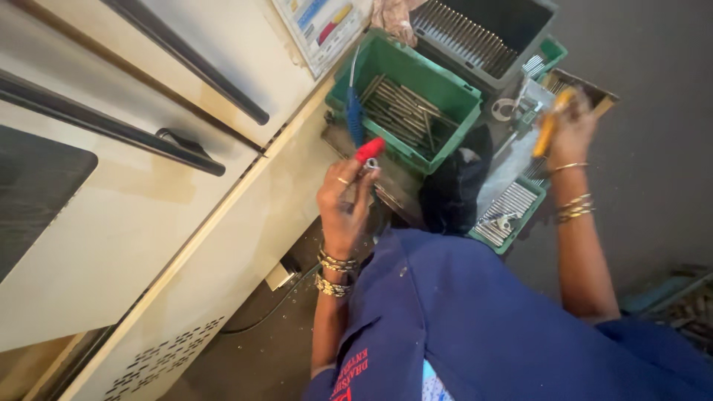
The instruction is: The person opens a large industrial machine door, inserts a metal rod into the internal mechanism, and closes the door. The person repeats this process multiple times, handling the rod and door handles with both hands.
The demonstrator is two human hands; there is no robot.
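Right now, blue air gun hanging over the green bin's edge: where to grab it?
Take the blue air gun by its thick blue body, coming from above on the machine side. It hangs upright against the green bin wall, hose leading up, so the body is the only wide, exposed part.

Warm, fairly dim indoor light falls from the upper left, brightest on the cream machine panel point(186, 223), which shows soft glare. The floor point(653, 148) at right sinks into grey shadow. The right hand point(568, 126) is smeared by motion blur — edges bend slightly with wide-angle distortion — and fine detail is soft.
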